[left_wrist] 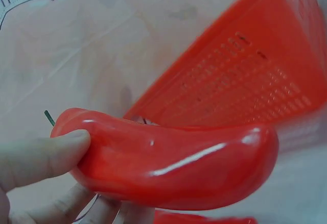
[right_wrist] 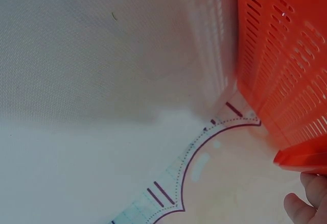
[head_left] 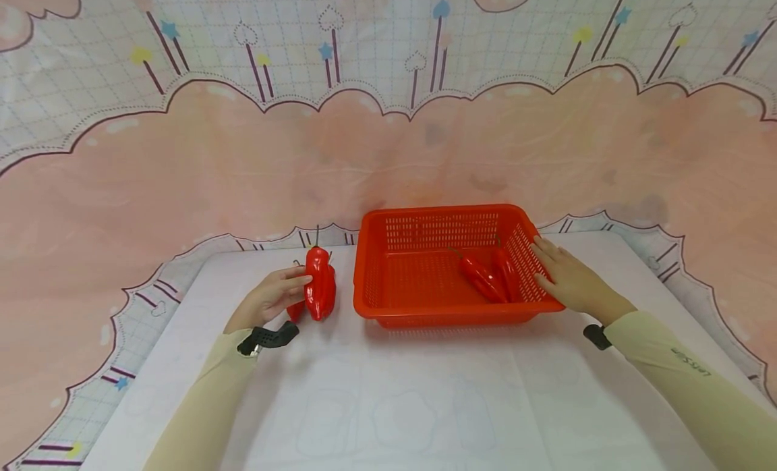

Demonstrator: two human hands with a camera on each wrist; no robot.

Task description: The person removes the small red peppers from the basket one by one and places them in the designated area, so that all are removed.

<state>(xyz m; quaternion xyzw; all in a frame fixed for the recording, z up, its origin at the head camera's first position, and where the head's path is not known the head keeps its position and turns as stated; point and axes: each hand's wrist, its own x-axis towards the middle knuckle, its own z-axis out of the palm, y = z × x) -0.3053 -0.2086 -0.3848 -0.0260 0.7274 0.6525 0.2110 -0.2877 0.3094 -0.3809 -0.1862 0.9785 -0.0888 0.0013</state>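
Note:
My left hand (head_left: 276,297) pinches a glossy red pepper (head_left: 316,289) between thumb and fingers, left of the basket. Its thin green stem points away from me; in the left wrist view the pepper (left_wrist: 173,165) lies lengthwise across the picture. Other red peppers (head_left: 295,312) show partly behind and below the held one. My right hand (head_left: 570,275) rests on the right rim of a red plastic basket (head_left: 458,312), fingers fairly straight. Its fingertips (right_wrist: 312,187) appear right at the rim in the right wrist view. Inside the basket, two red peppers (head_left: 481,278) lie at the right.
A white cloth-covered table (head_left: 425,390) carries the basket and peppers. Behind it hangs a pink and white patterned backdrop (head_left: 273,167). The basket's slotted side wall (left_wrist: 245,81) rises just beyond the held pepper.

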